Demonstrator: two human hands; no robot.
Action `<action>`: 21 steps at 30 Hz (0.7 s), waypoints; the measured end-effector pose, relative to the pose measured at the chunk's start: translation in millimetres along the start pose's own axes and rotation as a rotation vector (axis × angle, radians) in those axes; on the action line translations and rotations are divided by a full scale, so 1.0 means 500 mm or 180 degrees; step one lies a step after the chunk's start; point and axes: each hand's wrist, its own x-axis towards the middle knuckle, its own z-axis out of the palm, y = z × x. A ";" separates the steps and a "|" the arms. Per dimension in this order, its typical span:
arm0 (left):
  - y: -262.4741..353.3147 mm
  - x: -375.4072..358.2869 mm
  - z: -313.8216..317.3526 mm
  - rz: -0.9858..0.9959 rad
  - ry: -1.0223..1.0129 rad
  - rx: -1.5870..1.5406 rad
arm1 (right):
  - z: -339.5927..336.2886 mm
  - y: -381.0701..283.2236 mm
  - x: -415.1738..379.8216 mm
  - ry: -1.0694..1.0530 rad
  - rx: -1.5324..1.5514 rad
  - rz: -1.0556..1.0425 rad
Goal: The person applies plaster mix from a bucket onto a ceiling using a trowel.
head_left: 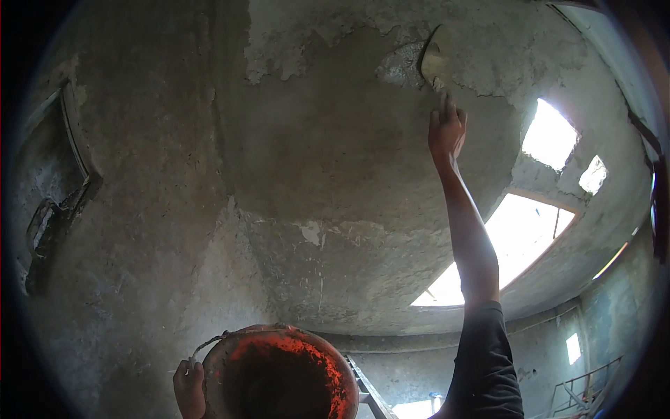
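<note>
My right hand [447, 133] is stretched up high and closed around the grip of a trowel [434, 61]. The rounded blade lies against the wall [363, 140], at the ragged upper edge of a darker, smoother plastered area. A pale wet-looking patch [403, 64] shows just left of the blade. Low in the view, my left hand [190, 391] is closed at the handle of a bucket [342, 377], beside its left rim. Orange shows through the grime on the bucket's inner wall; its dark bottom is too dim to make out.
A ladder [370, 391] stands behind the bucket, partly hidden. To the right are a large bright window opening [534, 223] and two smaller holes [550, 136]. A framed recess [56, 167] is at far left, and metal railing [586, 391] at lower right.
</note>
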 end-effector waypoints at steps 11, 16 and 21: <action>0.006 0.009 -0.005 0.0023 -0.0255 -0.0234 | 0.005 -0.050 -0.143 -0.2008 0.0337 -0.0680; -0.021 0.013 0.015 0.0398 0.0295 -0.0317 | -0.017 0.027 -0.139 -0.1153 0.0477 -0.0309; -0.015 0.024 -0.009 0.0067 -0.0504 -0.0070 | -0.031 0.076 -0.035 -0.0311 0.0337 -0.0237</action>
